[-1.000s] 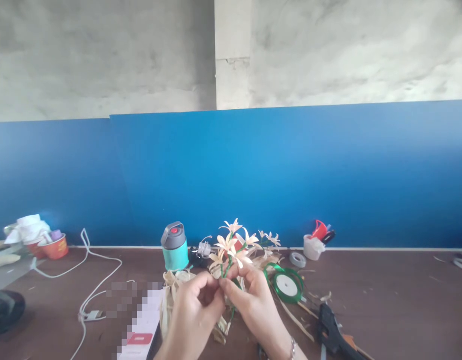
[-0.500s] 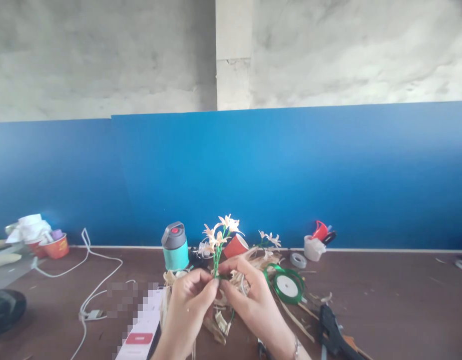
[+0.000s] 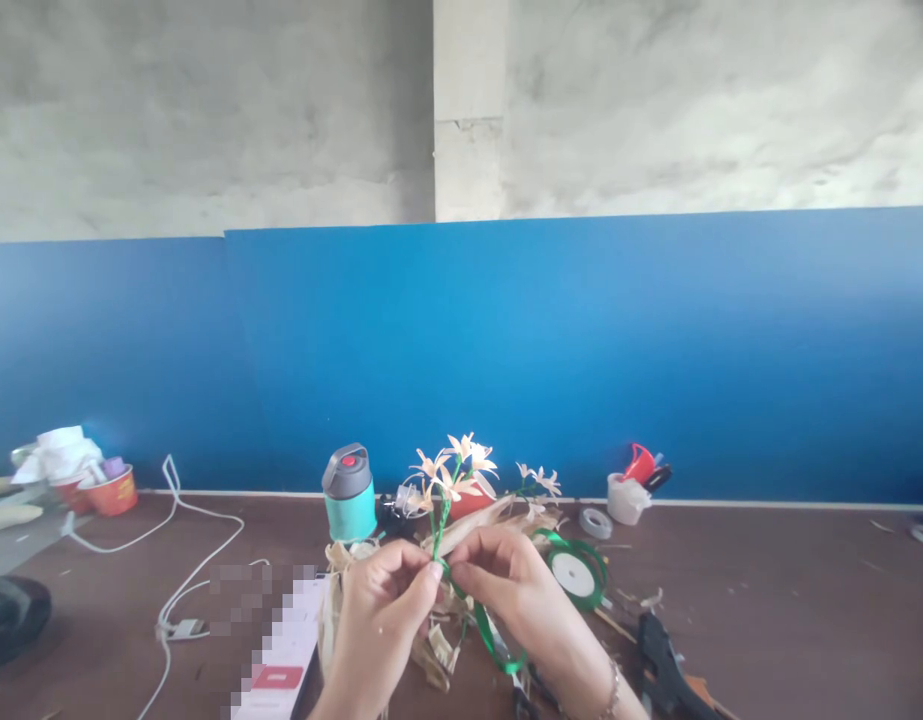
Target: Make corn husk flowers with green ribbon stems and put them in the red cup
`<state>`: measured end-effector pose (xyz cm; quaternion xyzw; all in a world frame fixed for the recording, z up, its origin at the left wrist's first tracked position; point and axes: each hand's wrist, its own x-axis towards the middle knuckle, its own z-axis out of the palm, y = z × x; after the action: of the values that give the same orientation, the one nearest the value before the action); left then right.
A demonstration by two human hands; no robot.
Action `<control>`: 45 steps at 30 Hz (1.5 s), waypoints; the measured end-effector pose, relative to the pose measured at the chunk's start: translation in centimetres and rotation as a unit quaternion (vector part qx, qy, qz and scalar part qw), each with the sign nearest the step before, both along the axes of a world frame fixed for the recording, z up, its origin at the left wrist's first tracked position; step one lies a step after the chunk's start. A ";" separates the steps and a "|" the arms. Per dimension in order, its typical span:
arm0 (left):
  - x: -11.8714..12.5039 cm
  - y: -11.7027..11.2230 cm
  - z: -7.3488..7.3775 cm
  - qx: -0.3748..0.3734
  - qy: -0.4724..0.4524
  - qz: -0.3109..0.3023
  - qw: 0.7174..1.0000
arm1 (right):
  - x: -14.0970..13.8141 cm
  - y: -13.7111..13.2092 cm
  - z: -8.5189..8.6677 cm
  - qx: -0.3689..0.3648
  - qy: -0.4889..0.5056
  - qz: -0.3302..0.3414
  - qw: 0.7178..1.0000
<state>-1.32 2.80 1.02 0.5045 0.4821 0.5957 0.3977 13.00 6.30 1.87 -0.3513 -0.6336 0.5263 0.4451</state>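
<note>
Between thumb and fingers, my left hand [image 3: 390, 615] pinches the green stems of a small bunch of artificial flowers [image 3: 455, 482] with pale cream petals. The bunch stands upright, its blooms above my hands. My right hand [image 3: 510, 590] is closed close beside the stems, pinching a green ribbon [image 3: 498, 645]. From there the ribbon hangs in a loop below the hand. A ribbon spool [image 3: 573, 574] with a white core lies on the table just right of my right hand. My fingers hide the lower stem ends.
Dry husk strips [image 3: 438, 655] lie under and behind my hands. More pale flowers [image 3: 540, 480] stand behind. A teal flask [image 3: 350, 495], a phone [image 3: 281, 665] and a white cable [image 3: 206, 575] are left. A glue gun [image 3: 671, 665], tape roll [image 3: 596, 522] and white cup [image 3: 627, 498] are right.
My right hand has shifted slightly right and down, and a loop of green ribbon now shows beneath it. The flower bunch has moved a little to the right and turned.
</note>
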 end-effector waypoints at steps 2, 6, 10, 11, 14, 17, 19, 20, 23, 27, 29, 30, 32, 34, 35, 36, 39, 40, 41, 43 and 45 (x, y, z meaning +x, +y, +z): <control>-0.1 0.1 0.0 -0.008 -0.008 -0.012 1.000 | 0.2 0.1 0.0 -0.034 0.036 0.042 0.998; -0.7 0.4 0.0 -0.024 -0.020 -0.031 0.999 | 0.4 0.1 0.3 -0.049 0.082 0.106 0.990; -0.7 0.5 0.0 -0.049 -0.033 -0.060 0.996 | 0.1 0.2 0.4 -0.038 0.114 0.044 0.992; -0.6 0.5 0.0 -0.056 -0.036 -0.069 0.995 | 0.0 0.2 0.4 -0.027 0.125 0.003 0.992; -0.1 0.4 0.2 -0.075 -0.044 -0.077 0.993 | -0.2 0.2 0.4 -0.005 0.161 -0.087 0.983; 0.2 0.1 0.3 -0.099 -0.052 -0.091 0.990 | -0.4 0.1 0.5 -0.031 0.186 -0.062 0.980; 0.3 -0.1 0.2 -0.105 -0.065 -0.111 0.986 | -0.4 0.0 0.5 -0.057 0.211 -0.013 0.976; 0.3 -0.1 0.1 -0.106 -0.073 -0.121 0.984 | -0.5 0.1 0.4 -0.070 0.227 0.009 0.971; 0.2 -0.2 -0.1 -0.112 -0.092 -0.145 0.979 | -0.5 0.3 -0.1 -0.109 0.272 0.041 0.955; 0.3 -0.3 -0.1 -0.112 -0.096 -0.143 0.979 | -0.5 0.5 -0.5 -0.129 0.297 0.039 0.945; 0.5 -0.2 -0.1 -0.103 -0.091 -0.125 0.983 | -0.5 0.3 -0.2 -0.112 0.287 0.028 0.951; 0.5 -0.2 -0.1 -0.098 -0.086 -0.113 0.985 | -0.5 0.2 0.0 -0.099 0.278 0.019 0.955; 0.6 -0.1 0.0 -0.085 -0.071 -0.089 0.990 | -0.6 -0.1 0.5 -0.071 0.263 -0.004 0.962; 0.7 0.0 0.0 -0.070 -0.053 -0.067 0.994 | -0.6 -0.3 0.9 -0.056 0.252 -0.023 0.966; 0.7 0.1 0.0 -0.063 -0.043 -0.060 0.995 | -0.6 -0.3 1.0 -0.054 0.250 -0.030 0.966; 0.6 0.1 0.1 -0.057 -0.037 -0.055 0.996 | -0.6 -0.4 1.0 -0.056 0.251 -0.036 0.966; 0.5 0.0 0.1 -0.062 -0.033 -0.065 0.995 | -0.5 -0.3 0.7 -0.073 0.273 -0.036 0.959; 0.5 -0.1 0.1 -0.068 -0.038 -0.075 0.994 | -0.4 -0.3 0.6 -0.080 0.284 -0.026 0.955; 0.5 -0.1 0.1 -0.074 -0.046 -0.087 0.992 | -0.3 -0.2 0.5 -0.085 0.293 -0.012 0.952; 0.4 -0.2 0.1 -0.085 -0.071 -0.118 0.987 | -0.2 -0.1 0.4 -0.096 0.307 0.015 0.947; 0.3 -0.2 -0.1 -0.101 -0.106 -0.147 0.978 | -0.1 0.0 0.3 -0.110 0.318 0.024 0.941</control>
<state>-0.97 2.62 0.96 0.4616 0.4154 0.5289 0.5784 12.92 6.30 2.20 -0.1973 -0.4055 0.6875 0.5692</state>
